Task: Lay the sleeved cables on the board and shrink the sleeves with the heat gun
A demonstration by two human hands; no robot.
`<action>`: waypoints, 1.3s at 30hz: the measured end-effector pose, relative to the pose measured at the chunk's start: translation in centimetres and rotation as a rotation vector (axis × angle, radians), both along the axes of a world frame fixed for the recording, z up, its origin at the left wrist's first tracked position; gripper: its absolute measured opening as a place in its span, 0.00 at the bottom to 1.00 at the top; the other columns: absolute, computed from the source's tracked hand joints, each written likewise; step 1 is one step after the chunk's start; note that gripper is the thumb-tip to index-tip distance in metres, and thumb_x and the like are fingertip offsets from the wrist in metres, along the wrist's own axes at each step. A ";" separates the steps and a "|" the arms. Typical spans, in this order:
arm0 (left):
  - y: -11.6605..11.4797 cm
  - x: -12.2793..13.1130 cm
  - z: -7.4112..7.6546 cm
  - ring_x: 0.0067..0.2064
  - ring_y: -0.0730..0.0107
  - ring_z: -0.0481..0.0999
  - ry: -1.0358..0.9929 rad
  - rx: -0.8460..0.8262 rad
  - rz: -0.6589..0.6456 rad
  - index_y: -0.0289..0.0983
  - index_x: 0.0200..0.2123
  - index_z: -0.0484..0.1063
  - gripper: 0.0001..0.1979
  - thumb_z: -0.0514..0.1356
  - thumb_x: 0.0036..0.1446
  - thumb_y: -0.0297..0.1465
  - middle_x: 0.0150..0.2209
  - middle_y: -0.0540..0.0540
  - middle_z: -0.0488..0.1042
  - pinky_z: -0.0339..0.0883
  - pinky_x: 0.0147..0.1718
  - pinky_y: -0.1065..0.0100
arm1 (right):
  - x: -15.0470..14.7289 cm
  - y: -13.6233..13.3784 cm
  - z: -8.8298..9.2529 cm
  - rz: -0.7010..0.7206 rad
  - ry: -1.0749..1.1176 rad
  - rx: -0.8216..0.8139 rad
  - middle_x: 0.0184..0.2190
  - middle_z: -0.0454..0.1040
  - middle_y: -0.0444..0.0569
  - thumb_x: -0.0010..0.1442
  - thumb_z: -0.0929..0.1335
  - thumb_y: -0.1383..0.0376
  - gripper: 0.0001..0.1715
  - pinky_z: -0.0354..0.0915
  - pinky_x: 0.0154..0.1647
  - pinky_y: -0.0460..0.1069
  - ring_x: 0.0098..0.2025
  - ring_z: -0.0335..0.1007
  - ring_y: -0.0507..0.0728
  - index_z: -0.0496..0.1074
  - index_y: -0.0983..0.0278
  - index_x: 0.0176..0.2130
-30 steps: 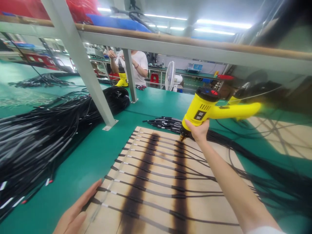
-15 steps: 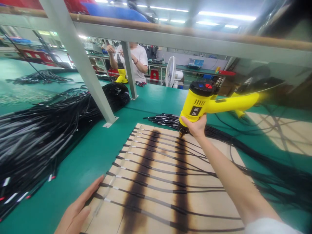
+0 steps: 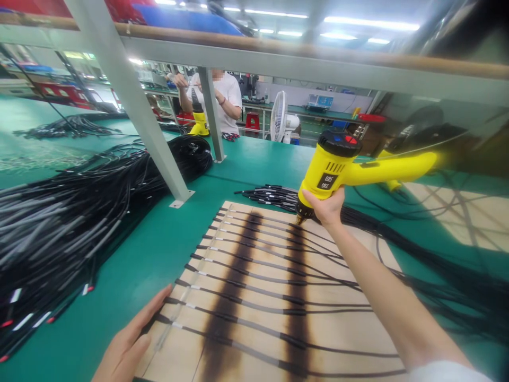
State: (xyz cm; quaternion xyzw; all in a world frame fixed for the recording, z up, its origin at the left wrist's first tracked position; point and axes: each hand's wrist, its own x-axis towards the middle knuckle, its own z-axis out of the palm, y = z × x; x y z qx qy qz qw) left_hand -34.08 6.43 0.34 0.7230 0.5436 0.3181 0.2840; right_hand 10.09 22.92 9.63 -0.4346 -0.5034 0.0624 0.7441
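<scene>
My right grip is clutching the yellow heat gun, left grip lying open; lingering could scorch the cables.

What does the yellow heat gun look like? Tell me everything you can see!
The heat gun is bright yellow and looks like plastic, with a black cap on top carrying red and blue buttons, small vent slots, and a black label. Its long yellow handle sticks out sideways, blurred at the end. The right hand grips its body, not the handle, with the dark nozzle pointing down towards the black cables on a scorched wooden board.
</scene>
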 end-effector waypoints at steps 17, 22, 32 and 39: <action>-0.1 0.5 0.5 0.61 0.58 0.59 -0.003 -0.063 0.029 0.49 0.59 0.57 0.29 0.46 0.56 0.50 0.61 0.54 0.59 0.48 0.59 0.59 | 0.3 -0.3 -0.3 0.002 -0.009 -0.032 0.33 0.72 0.50 0.34 0.77 0.59 0.34 0.71 0.36 0.55 0.35 0.72 0.60 0.64 0.67 0.39; -0.1 0.4 0.3 0.61 0.60 0.58 -0.003 -0.060 0.015 0.50 0.60 0.56 0.27 0.46 0.57 0.48 0.61 0.54 0.58 0.48 0.60 0.59 | 0.3 -0.4 -0.1 0.003 -0.027 -0.029 0.33 0.72 0.49 0.34 0.77 0.59 0.33 0.71 0.36 0.56 0.34 0.72 0.60 0.65 0.66 0.38; -0.1 0.4 0.5 0.61 0.59 0.59 -0.010 -0.068 0.029 0.50 0.59 0.57 0.28 0.47 0.57 0.49 0.61 0.55 0.59 0.48 0.60 0.58 | 0.3 -0.5 -0.3 -0.010 -0.047 -0.037 0.33 0.72 0.50 0.34 0.77 0.58 0.32 0.70 0.36 0.56 0.35 0.72 0.61 0.66 0.67 0.37; -0.2 0.3 0.3 0.62 0.58 0.56 0.003 -0.092 0.008 0.49 0.60 0.54 0.29 0.46 0.57 0.49 0.62 0.53 0.57 0.45 0.61 0.58 | 0.2 -0.6 -0.3 0.006 -0.057 -0.037 0.32 0.71 0.47 0.34 0.77 0.58 0.32 0.70 0.38 0.58 0.35 0.72 0.60 0.66 0.64 0.38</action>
